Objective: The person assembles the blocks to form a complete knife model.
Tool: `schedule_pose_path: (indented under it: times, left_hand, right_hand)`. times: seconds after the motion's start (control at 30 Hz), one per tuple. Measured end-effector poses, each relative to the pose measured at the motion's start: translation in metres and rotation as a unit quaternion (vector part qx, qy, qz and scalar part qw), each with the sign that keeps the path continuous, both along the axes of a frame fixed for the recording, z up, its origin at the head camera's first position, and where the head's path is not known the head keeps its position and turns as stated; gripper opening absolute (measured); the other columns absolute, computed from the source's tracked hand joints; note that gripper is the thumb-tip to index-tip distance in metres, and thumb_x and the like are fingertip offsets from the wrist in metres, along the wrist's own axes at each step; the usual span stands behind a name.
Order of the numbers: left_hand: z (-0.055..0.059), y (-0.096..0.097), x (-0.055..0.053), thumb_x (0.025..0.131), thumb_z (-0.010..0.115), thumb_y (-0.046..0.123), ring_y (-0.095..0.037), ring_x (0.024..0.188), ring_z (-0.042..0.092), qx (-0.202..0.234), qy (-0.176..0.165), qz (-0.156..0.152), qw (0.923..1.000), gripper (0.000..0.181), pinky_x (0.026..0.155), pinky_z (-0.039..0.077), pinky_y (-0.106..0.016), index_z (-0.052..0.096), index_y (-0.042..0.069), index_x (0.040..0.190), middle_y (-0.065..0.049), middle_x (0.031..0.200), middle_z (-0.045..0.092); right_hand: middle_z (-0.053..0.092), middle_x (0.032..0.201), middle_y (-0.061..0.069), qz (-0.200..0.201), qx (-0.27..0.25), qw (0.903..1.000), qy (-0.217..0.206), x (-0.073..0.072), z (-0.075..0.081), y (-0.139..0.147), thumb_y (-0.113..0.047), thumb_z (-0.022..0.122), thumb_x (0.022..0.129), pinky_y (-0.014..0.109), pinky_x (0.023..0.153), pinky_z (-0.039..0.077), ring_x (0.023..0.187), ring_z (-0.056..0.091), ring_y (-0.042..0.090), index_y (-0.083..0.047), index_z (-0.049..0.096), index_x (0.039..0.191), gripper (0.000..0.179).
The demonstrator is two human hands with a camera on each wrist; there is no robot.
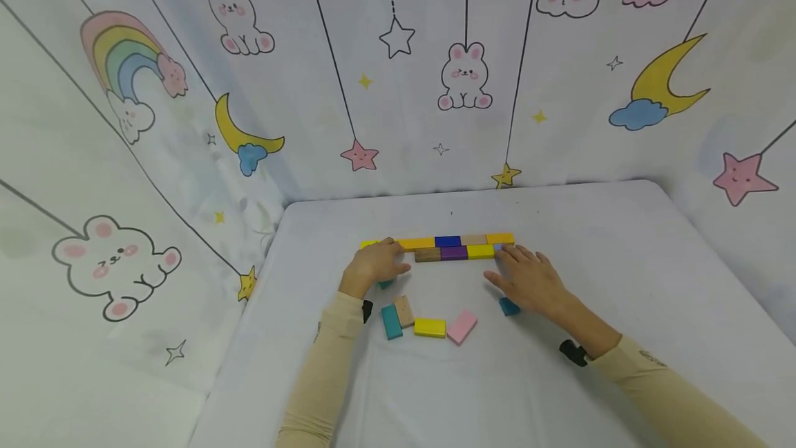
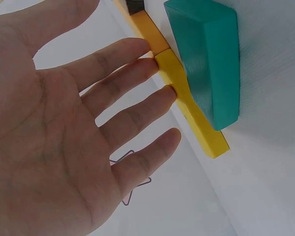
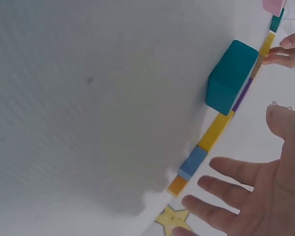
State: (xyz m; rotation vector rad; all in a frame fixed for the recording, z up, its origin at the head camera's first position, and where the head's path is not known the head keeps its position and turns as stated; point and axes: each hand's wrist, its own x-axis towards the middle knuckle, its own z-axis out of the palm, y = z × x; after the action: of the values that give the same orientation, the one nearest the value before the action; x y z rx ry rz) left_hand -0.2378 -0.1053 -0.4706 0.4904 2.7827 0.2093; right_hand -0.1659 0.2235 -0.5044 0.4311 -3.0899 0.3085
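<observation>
Two rows of coloured blocks lie end to end on the white table. The back row holds a yellow block, an orange block, a dark blue block, a wooden block and another orange one. In front run a brown block, a purple block, a yellow one and a light blue block. My left hand has fairly straight fingers, tips right at the back row's left end. With fingers spread, my right hand has its fingertips at the light blue block, partly covering it.
A green block lies below my left hand, a teal-blue block beneath my right. Nearer me are a teal block, a light wooden block, a yellow block and a pink block. A patterned curtain hangs behind.
</observation>
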Motion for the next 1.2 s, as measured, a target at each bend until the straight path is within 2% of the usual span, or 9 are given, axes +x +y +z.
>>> schedule_pose_path:
  times: [0.17, 0.33, 0.5, 0.67, 0.97, 1.1, 1.2]
  left_hand:
    - [0.001, -0.001, -0.002, 0.104, 0.063, 0.046, -0.027, 0.137, 0.055, -0.001, -0.001, -0.001, 1.0, 0.052, 0.11, 0.049, -0.048, 0.06, 0.016, 0.147, -0.005, 0.157, 0.05]
    - [0.0, -0.001, -0.001, 0.104, 0.062, 0.045, -0.025, 0.136, 0.056, -0.004, -0.001, 0.001, 1.0, 0.049, 0.11, 0.05, -0.046, 0.061, 0.017, 0.146, -0.004, 0.155, 0.052]
    - [0.0, 0.0, -0.002, 0.104, 0.063, 0.044, -0.026, 0.136, 0.056, 0.0, 0.001, -0.007, 1.0, 0.05, 0.11, 0.05, -0.047, 0.062, 0.016, 0.145, -0.006, 0.155, 0.052]
    - [0.0, 0.0, -0.002, 0.104, 0.063, 0.044, -0.026, 0.134, 0.058, -0.001, 0.005, -0.009, 0.9999, 0.048, 0.108, 0.051, -0.046, 0.063, 0.016, 0.144, -0.005, 0.153, 0.053]
    - [0.005, -0.003, -0.002, 0.105, 0.063, 0.04, -0.028, 0.135, 0.057, 0.004, 0.009, -0.013, 0.9999, 0.048, 0.108, 0.051, -0.047, 0.062, 0.014, 0.145, -0.006, 0.154, 0.053]
    - [0.004, -0.004, -0.002, 0.105, 0.063, 0.039, -0.028, 0.136, 0.056, 0.008, 0.009, -0.017, 0.9998, 0.047, 0.109, 0.05, -0.047, 0.061, 0.014, 0.145, -0.006, 0.154, 0.053]
    - [0.002, -0.006, -0.001, 0.105, 0.063, 0.039, -0.028, 0.136, 0.056, 0.009, 0.006, -0.019, 0.9998, 0.048, 0.109, 0.05, -0.047, 0.061, 0.014, 0.146, -0.007, 0.155, 0.052]
  right_hand:
    - [0.043, 0.158, 0.027, 0.007, -0.002, 0.9999, 0.007, 0.002, 0.005, -0.005, -0.057, 0.05, 0.106, 0.071, 0.115, 0.031, 0.146, 0.04, 0.047, 0.0, 0.049, 0.153, 0.074]
    - [0.046, 0.156, 0.027, 0.02, -0.004, 0.9997, 0.014, 0.01, 0.009, -0.009, -0.055, 0.055, 0.105, 0.071, 0.116, 0.03, 0.145, 0.042, 0.046, 0.0, 0.055, 0.148, 0.07]
    - [0.051, 0.153, 0.024, 0.036, 0.002, 0.9991, 0.022, 0.02, 0.008, -0.009, -0.052, 0.061, 0.103, 0.07, 0.116, 0.032, 0.145, 0.043, 0.044, -0.001, 0.058, 0.145, 0.066]
    - [0.053, 0.152, 0.024, 0.061, -0.003, 0.9979, 0.023, 0.033, 0.007, -0.008, -0.055, 0.06, 0.103, 0.07, 0.115, 0.033, 0.143, 0.046, 0.043, -0.002, 0.061, 0.144, 0.067]
    - [0.053, 0.154, 0.018, 0.093, 0.013, 0.9954, 0.02, 0.053, 0.013, -0.02, -0.057, 0.063, 0.1, 0.063, 0.114, 0.04, 0.143, 0.048, 0.04, -0.005, 0.06, 0.146, 0.069]
    - [0.052, 0.156, 0.012, 0.113, 0.002, 0.9936, 0.004, 0.063, 0.014, -0.026, -0.059, 0.063, 0.099, 0.059, 0.116, 0.04, 0.144, 0.049, 0.035, -0.009, 0.059, 0.147, 0.07]
    - [0.051, 0.157, 0.008, 0.122, -0.008, 0.9922, -0.026, 0.071, 0.015, -0.032, -0.06, 0.062, 0.1, 0.057, 0.117, 0.039, 0.145, 0.048, 0.032, -0.012, 0.057, 0.15, 0.069]
